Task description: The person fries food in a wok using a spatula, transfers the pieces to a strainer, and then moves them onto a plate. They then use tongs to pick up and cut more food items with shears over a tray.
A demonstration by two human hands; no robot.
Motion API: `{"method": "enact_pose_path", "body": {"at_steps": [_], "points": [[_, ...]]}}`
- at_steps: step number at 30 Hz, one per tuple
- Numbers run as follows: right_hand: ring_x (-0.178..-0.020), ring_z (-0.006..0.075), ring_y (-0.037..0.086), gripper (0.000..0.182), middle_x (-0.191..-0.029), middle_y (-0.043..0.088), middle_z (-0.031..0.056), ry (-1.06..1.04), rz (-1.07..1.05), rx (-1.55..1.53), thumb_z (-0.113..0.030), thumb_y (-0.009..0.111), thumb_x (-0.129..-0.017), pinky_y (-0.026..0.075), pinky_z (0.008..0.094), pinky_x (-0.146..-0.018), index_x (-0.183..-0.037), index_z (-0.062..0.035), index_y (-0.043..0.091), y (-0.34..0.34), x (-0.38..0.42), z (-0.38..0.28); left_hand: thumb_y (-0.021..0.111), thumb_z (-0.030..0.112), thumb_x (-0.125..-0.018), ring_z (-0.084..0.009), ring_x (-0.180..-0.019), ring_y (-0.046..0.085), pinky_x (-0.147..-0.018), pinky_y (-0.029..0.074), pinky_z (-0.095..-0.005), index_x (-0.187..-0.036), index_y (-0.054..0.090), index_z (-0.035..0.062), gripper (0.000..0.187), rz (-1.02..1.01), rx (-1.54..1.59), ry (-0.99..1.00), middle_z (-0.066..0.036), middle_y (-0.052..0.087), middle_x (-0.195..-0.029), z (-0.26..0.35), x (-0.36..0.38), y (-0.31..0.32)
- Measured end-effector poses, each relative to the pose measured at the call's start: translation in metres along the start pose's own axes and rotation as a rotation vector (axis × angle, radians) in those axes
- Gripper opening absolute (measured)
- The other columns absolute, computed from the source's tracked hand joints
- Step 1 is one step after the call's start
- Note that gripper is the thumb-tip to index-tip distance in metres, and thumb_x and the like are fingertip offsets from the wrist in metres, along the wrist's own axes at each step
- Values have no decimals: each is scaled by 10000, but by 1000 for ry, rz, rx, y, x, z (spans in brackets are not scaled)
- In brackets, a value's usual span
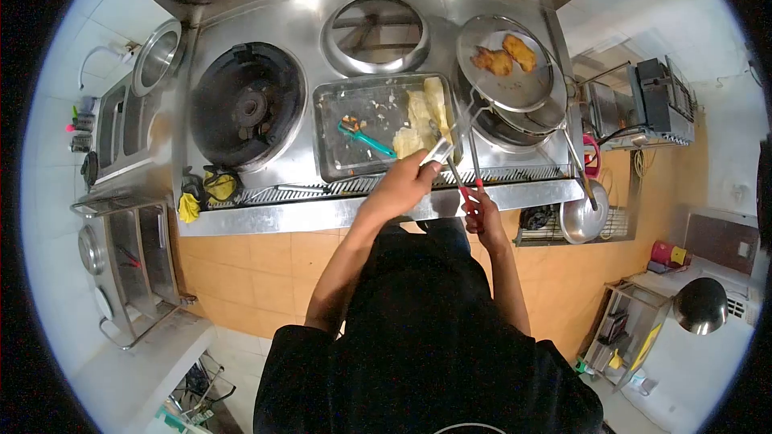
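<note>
Right hand (pixel 485 223) grips red-handled metal tongs (pixel 479 182): likely stiff, best held by handles. Left hand (pixel 400 189) pinches silvery piece (pixel 438 151), identity unclear.

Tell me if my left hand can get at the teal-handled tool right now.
Probably yes: the teal-handled tool lies uncovered in the tray, close to your left hand. That hand grips a silvery item, though, so it would likely need to put that down first.

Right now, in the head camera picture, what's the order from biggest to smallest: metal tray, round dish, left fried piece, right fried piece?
1. Metal tray
2. Round dish
3. Left fried piece and right fried piece: too alike to rank.
</note>
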State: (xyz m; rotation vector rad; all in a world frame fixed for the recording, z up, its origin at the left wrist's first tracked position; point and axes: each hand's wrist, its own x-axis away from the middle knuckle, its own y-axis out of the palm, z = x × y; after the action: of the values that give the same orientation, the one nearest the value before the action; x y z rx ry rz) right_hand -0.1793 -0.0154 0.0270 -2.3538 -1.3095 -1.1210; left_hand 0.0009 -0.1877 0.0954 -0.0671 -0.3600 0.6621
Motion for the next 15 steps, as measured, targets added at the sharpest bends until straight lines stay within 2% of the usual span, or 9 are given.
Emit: {"method": "enact_pose_path", "body": {"at_steps": [1,4,6,8,11,15], "points": [[-465,83,377,475,-693,511,10,-1,6,28,-468,426,-972,256,247,-403,-1156,-60,587,-2,2,-2,534,230,-956,-228,-581,490,-579,407,-378,-1019,567,-22,263,74,84,24,-161,553,-658,0,3,-3],[-467,81,371,463,-690,514,7,-23,6,50,-442,436,-963,256,248,-406,-1163,-53,588,-12,1,1,535,227,-956,-238,-592,500,-588,407,-377,-1025,566,-29,267,159,-72,30,-162,555,-668,6,16,-20],[-469,79,366,477,-688,516,4,-19,-5,4,-454,453,-943,255,248,-409,-1176,-61,590,-14,-1,5,542,241,-952,-235,-606,500,-599,406,-373,-1026,567,-34,286,158,-43,60,-169,555,-679,-5,17,-27],[-467,80,370,474,-688,517,-1,10,14,0,-475,489,-915,255,248,-405,-1154,-79,596,-12,-4,5,548,249,-949,-235,-613,498,-609,406,-371,-1012,565,-36,293,128,-4,-36,-172,550,-676,-13,12,-29],[-461,82,375,474,-683,516,-1,14,13,26,-500,516,-895,255,249,-401,-1117,-90,602,-1,-6,4,545,251,-952,-219,-606,494,-594,402,-371,-995,562,-33,288,148,-19,16,-148,534,-652,-15,6,-17],[-471,81,388,450,-690,519,0,65,19,49,-496,523,-894,263,244,-409,-1079,-96,617,3,-4,2,544,237,-954,-167,-569,480,-551,393,-345,-968,564,-15,253,67,63,-12,-89,515,-607,26,-1,-14]]}}
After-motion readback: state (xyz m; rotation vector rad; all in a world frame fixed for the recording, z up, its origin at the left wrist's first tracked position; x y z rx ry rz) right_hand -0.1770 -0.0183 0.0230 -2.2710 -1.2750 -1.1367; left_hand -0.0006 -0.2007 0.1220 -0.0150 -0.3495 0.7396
